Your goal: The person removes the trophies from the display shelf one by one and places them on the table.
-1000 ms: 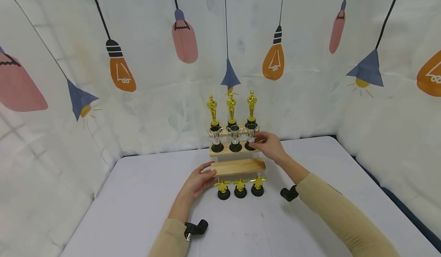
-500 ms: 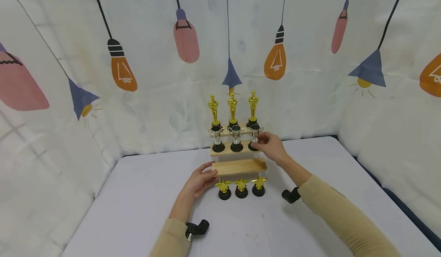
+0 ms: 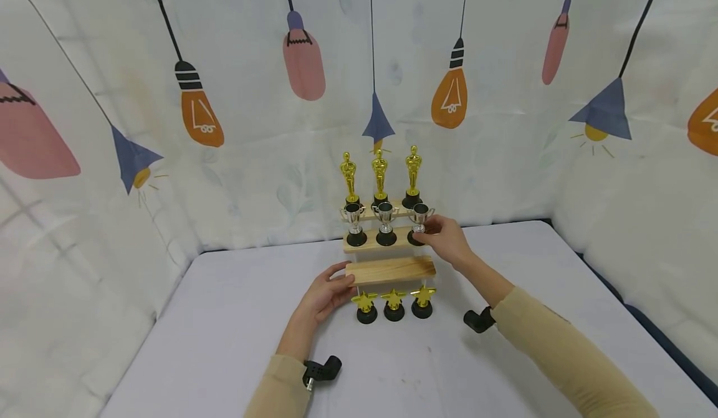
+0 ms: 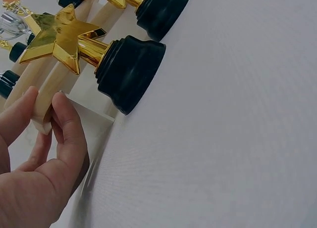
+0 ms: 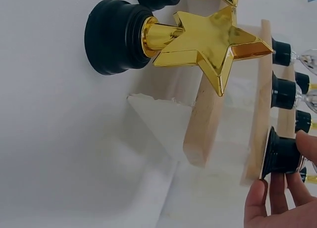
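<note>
In the head view my left hand (image 3: 327,293) grips the left end of the lowest wooden shelf board (image 3: 391,271), and in the left wrist view the thumb and fingers pinch the board's end. My right hand (image 3: 447,242) holds the rightmost silver trophy cup (image 3: 420,213) by its lower part. That cup's black base (image 5: 282,154) stands at the end of the middle board (image 5: 258,104), as the right wrist view shows. Beside it on the same board are two more silver cups, one in the middle (image 3: 385,213) and one at the left (image 3: 353,215).
Behind, on the top board (image 3: 364,214), stand three gold figure trophies (image 3: 379,175). Three gold star trophies (image 3: 394,306) with black bases stand in front of the lowest board on the white table (image 3: 224,337). A printed curtain (image 3: 252,125) rises behind the table.
My right hand has shifted the rightmost silver cup to the right along the middle board, widening its gap from the centre cup. My left hand keeps its grip on the lowest board.
</note>
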Motion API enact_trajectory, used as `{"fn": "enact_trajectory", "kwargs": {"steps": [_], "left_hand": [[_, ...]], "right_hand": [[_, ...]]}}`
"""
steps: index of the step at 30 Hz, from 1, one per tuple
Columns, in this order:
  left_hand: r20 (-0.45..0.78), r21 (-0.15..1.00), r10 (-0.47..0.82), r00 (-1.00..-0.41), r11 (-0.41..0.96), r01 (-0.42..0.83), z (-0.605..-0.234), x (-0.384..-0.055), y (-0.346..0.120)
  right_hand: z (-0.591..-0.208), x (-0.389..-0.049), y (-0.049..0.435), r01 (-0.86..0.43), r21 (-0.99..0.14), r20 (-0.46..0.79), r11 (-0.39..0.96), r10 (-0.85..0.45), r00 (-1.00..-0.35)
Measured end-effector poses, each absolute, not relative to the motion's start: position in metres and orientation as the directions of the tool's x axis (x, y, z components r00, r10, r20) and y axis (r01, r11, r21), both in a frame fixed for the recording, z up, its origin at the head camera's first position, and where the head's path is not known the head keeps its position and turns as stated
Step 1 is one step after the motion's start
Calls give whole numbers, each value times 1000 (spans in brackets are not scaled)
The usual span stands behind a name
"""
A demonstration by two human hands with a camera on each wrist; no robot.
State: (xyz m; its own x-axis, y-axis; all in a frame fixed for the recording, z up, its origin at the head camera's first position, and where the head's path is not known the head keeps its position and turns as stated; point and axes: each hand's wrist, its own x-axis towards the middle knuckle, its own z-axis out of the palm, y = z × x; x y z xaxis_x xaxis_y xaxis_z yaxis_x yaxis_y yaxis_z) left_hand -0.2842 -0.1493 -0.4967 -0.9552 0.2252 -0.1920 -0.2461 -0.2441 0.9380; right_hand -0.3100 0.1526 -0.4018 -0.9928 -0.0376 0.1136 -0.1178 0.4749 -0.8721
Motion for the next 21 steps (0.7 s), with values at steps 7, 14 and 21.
{"fn": "enact_trajectory", "kwargs": {"steps": [7,14,21], "left_hand": [[-193,938,231,-954,-240,-248,-496,-285,-149],[-191,937,230,-954,-247,-247,-495,-284,-149],[-192,938,234,-953,-241,-248,-494,-284,-149]], "right_hand": [[-399,-302,158,-120,-871,121,476,-28,-992],[-399,-293,163,-144,-876,139,460,-46,-989],[-402,-283,166,-120,-899,117,421,-35,-993]]}}
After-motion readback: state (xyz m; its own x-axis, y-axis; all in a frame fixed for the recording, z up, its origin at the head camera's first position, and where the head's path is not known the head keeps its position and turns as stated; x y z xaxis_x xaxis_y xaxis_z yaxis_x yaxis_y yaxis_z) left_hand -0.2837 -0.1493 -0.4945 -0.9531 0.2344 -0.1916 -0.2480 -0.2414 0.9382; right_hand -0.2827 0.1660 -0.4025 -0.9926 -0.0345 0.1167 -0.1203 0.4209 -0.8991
